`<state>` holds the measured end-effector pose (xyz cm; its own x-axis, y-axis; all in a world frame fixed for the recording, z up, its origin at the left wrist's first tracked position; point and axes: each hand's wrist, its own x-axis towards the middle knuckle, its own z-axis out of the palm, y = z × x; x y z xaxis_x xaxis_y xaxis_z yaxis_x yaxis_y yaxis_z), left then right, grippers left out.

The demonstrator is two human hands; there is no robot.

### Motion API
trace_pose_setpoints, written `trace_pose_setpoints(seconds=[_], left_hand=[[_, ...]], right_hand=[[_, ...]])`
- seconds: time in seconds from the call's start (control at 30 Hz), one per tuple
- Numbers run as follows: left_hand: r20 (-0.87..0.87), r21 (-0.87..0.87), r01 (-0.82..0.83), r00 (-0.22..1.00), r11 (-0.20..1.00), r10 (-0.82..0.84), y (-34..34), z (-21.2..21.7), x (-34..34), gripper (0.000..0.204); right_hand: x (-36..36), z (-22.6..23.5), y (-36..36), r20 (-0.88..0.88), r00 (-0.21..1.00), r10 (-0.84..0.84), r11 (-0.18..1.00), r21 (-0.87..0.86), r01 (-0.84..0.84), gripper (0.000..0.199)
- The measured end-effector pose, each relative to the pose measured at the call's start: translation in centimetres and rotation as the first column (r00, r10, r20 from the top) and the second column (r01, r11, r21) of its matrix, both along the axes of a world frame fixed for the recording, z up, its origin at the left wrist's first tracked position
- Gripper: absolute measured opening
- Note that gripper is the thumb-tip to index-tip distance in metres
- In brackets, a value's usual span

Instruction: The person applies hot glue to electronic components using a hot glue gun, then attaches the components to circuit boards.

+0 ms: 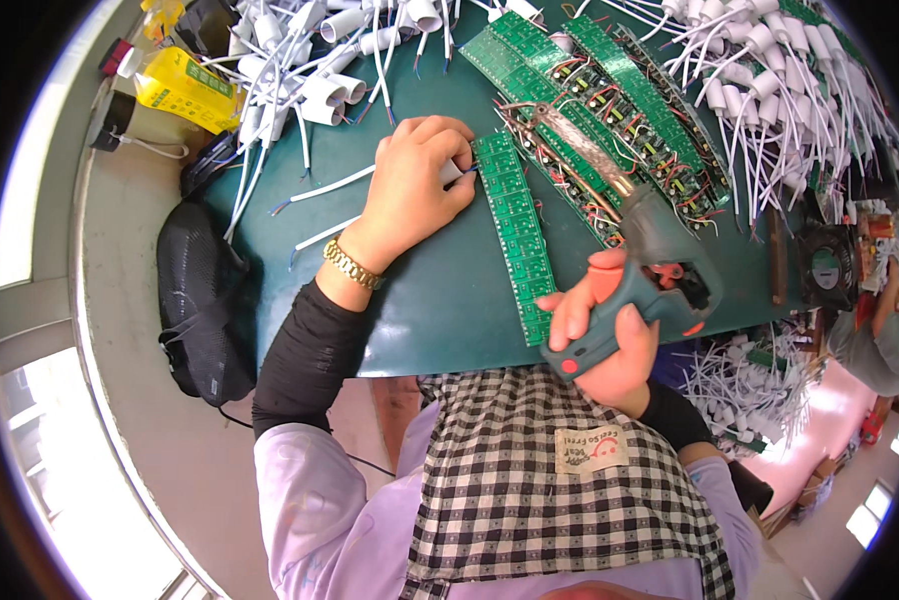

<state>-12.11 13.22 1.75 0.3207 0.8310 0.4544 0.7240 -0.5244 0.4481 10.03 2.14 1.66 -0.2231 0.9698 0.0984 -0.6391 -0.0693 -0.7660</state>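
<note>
Clutter I see around the green counter (440, 300)

At ten o'clock a yellow bottle (185, 90) lies beside a heap of white sockets (300, 60); a black mesh bag (205, 300) sits at nine; more white sockets (770, 80) at two, a small fan (826, 268) at three.

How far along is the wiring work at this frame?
Done: wired board strips lie stacked behind. In hand: left hand holds a white wire at the top end of a bare green board strip; right hand grips a glue gun. Left: that strip's remaining lower sections, plus loose white sockets.
</note>
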Motion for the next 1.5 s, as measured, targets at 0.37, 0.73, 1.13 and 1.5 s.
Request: trace_pose_setpoints(seconds=[0.37,0.73,1.13,1.5], left_hand=[[-0.113,0.126,-0.014,0.993,0.992,0.029,-0.1,3.8,-1.7,0.028],[-0.055,0.404,-0.138,0.983,0.904,0.175,1.7,7.3,-7.2,0.040],[-0.022,-0.015,0.042,0.999,0.999,-0.042,-3.0,3.1,2.1,0.013],[-0.081,0.236,-0.100,0.989,0.967,0.122,-3.2,0.7,2.9,0.016]], right_hand=[[0.0,-2.7,-0.1,-0.200,0.975,-0.096,0.990,0.079,0.114,0.051],[1.5,-2.3,-0.6,-0.153,0.985,-0.083,0.991,0.092,0.098,0.047],[2.7,-2.0,0.0,-0.095,0.984,-0.153,0.981,0.105,0.163,0.047],[2.6,-2.0,0.6,-0.006,0.990,-0.138,0.988,0.067,0.138,0.049]])
